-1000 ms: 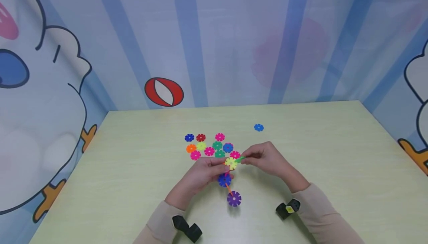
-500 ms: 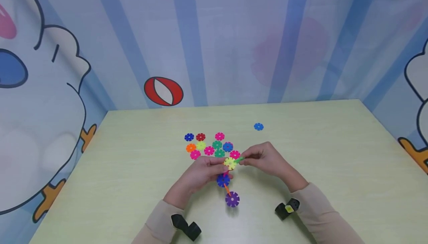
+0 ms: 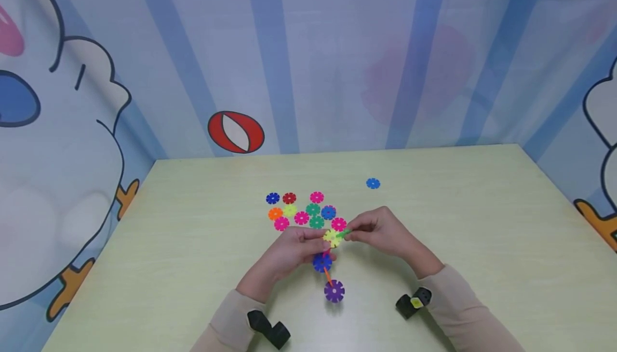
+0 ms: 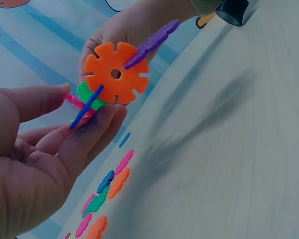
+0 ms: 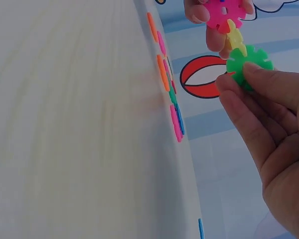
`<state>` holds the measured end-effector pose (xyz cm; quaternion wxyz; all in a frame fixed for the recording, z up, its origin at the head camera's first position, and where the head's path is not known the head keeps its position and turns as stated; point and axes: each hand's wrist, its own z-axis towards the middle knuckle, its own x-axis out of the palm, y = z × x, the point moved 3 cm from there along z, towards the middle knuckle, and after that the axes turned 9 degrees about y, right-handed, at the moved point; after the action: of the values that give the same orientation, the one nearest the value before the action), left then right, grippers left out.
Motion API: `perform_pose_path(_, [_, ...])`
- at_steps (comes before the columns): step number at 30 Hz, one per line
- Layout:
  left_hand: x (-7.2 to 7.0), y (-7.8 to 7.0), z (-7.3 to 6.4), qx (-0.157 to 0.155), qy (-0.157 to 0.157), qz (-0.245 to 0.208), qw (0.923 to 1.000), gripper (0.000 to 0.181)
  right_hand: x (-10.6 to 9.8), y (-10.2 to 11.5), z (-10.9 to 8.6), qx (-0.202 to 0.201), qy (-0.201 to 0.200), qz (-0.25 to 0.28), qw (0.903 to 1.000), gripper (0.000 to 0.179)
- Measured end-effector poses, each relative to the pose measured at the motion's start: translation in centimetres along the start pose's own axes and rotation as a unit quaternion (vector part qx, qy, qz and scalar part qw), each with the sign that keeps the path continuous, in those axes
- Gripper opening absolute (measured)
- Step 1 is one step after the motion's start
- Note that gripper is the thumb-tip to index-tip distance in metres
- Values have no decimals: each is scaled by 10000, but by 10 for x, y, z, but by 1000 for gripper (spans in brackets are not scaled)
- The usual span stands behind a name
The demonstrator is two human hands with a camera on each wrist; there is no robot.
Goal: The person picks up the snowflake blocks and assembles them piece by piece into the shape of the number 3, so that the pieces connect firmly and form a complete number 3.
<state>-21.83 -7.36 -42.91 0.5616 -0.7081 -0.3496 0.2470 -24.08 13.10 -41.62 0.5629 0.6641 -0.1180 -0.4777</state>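
Note:
My left hand grips a chain of notched plastic snowflake discs, pinching it near the pink disc. Below those fingers hang a blue disc, an orange disc set edge-on to it, and a purple disc at the end. A yellow disc tops the chain. Between thumb and fingertips, my right hand pinches a green disc, whose edge meets the yellow disc's edge. Both hands are above the table.
Loose discs lie flat beyond the left hand, among them a red disc, an orange one and several pink ones. A lone blue disc lies farther back. The pale wooden table ends at a printed backdrop.
The chain's lower end has swung slightly left and down. The right hand has dipped a little with the green disc, which stays against the yellow one.

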Motion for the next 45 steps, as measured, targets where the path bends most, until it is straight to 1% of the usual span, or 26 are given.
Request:
perform_pose_path(5, [1,2,0,-93,49,-93,9999,46,0,-3,1,133,60,-9,9999,10])
perform_pose_path(12, [2,4,0,-255,240,-45,9994,49,2,-4,5,78,315,-134,9994,10])
perform_pose_path(17, [1,6,0,-262,287,-81,9992,42,5,-2,8,30,464,-330,9984,9])
perform_pose_path(22, [-1,7,3,-236,313,-101,9992,34,8,-1,12,47,619,-404,9973,8])
perform_pose_path(27, [-3,8,4,-220,163,-14,9996,32,11,-1,16,59,775,-348,9964,8])
perform_pose_path(32, [-5,10,4,-284,-95,119,9995,33,15,0,19,86,899,-297,9955,8])
perform_pose_path(36, [-7,11,3,-333,-177,144,9992,32,18,2,22,101,1008,-308,9944,10])
perform_pose_path(39, [-8,13,3,-358,-228,143,9990,31,19,1,24,203,1068,-341,9935,12])
perform_pose_path(41, [-9,13,3,-398,-301,173,9986,31,18,0,25,347,1062,-381,9930,14])
perform_pose_path(45, [-10,14,3,-489,-417,267,9976,31,9,-5,26,643,848,-531,9929,20])
